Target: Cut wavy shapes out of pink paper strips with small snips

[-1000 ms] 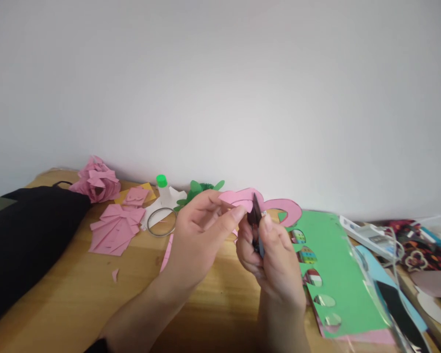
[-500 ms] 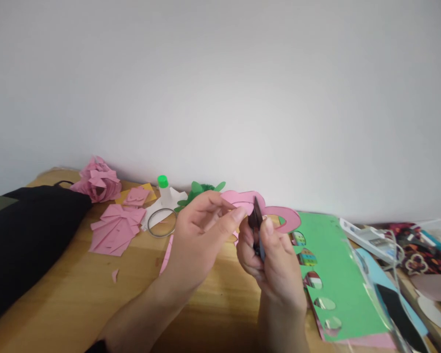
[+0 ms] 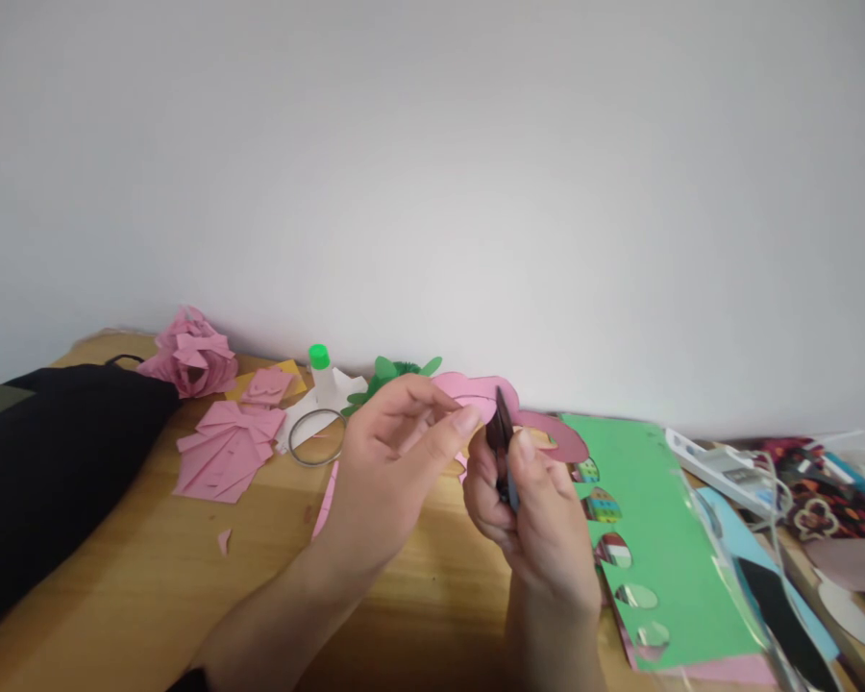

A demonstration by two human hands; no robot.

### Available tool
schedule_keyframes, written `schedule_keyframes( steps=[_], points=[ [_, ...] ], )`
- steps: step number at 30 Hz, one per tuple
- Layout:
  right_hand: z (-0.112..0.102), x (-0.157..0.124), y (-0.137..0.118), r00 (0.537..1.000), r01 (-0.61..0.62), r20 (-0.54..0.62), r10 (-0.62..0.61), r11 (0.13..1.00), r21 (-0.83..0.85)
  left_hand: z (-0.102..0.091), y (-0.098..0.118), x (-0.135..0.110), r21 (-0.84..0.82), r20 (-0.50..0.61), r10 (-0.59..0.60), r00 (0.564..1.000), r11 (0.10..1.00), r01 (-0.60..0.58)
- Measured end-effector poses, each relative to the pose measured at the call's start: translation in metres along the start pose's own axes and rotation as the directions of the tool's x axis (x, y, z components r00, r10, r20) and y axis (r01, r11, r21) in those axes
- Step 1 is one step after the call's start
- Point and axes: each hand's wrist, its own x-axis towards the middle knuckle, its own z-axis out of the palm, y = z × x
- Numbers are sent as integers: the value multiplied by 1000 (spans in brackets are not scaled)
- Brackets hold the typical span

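The left hand (image 3: pixel 389 466) pinches the pink paper (image 3: pixel 468 387) between thumb and fingers, held up above the worktop (image 3: pixel 432 615); the right hand (image 3: pixel 540 519) has its fingers wrapped around the dark scissors (image 3: pixel 502 432), which point upward at that paper; a green sheet (image 3: pixel 681 548) lies right of them; a glue stick (image 3: pixel 323 375) stands beyond the left hand.

I am wearing a black sleeve (image 3: pixel 191 680), its cuff just peeking in on my left forearm (image 3: pixel 274 605). My left hand (image 3: pixel 385 471), right hand (image 3: pixel 537 519) and right forearm (image 3: pixel 554 634) are showing bare.
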Motion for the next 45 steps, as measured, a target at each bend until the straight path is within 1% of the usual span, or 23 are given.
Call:
schedule_keyframes(
  steps=[8,14,17,19,22,24,27,30,32,34,36,40,42,45],
  points=[
    [0,1,-3,999,-35,7,36,997,-69,-2,2,1,-4,-7,11,1000,1000,-11],
    [1,2,-1,1000,-20,6,20,999,-35,0,-2,1,-10,-1,29,1000,1000,-29],
    [2,2,-2,999,-44,14,45,999,-27,1,-2,3,-29,-47,42,998,999,-43],
    [0,0,-5,995,-88,40,91,993,-77,-1,-1,5,-22,-104,64,993,998,-66],
    [-5,-7,-12,984,-135,83,156,967,-215,-7,2,9,56,-199,135,971,990,-126],
    [-9,-13,-16,988,-112,77,133,965,-237,-11,3,12,128,-218,186,958,979,-161],
    [-13,-18,-19,996,-63,53,75,978,-197,-14,3,12,227,-151,242,959,952,-205],
    [-15,-17,-17,993,-91,55,105,974,-208,-13,3,10,333,-62,267,962,914,-232],
    [-15,-15,-15,990,-116,57,132,968,-222,-12,4,9,387,16,266,964,887,-251],
    [-15,-13,-14,989,-120,53,135,968,-221,-12,6,8,400,113,267,957,870,-290],
    [-15,-13,-14,990,-113,53,127,969,-220,-12,7,8,387,187,287,940,858,-339],
    [-13,-13,-15,994,-94,42,106,971,-218,-13,6,9,414,232,326,917,820,-396],
    [-11,-12,-16,997,-70,29,77,976,-204,-13,5,8,423,241,326,914,812,-401],
    [-9,-9,-17,999,-28,26,34,979,-204,-12,3,7,409,249,311,917,825,-391]
  ],
)
